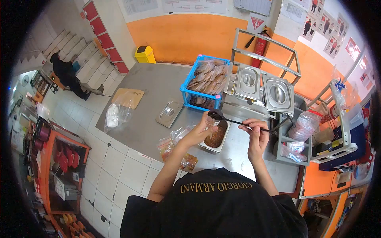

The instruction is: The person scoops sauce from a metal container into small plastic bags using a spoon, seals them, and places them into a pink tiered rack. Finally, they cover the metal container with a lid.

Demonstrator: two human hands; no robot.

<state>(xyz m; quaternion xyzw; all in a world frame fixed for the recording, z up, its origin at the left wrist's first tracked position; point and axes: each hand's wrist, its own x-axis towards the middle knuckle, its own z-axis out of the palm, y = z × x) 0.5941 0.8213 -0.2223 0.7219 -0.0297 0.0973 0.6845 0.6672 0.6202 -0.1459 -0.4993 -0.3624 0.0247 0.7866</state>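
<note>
My right hand (256, 133) is closed round the handle of a black ladle (234, 121), which lies nearly level across the space between my hands. Its bowl is right at a small clear plastic cup (210, 122), which the fingers of my left hand (197, 134) grip; they partly hide it. Below both is a deep metal food pan (210, 149) holding brown, saucy food (215, 138). Clear plastic bags with orange-red food (188, 162) lie beside my left forearm, partly covered by it.
A blue basket (201, 99) of packed flat brown items stands behind the pan. Lidded steel pans (278, 94) sit at the back right, grey bins (295, 158) at the right. A loose pan lid (170, 114) lies left. Another person (66, 75) is near the stairs.
</note>
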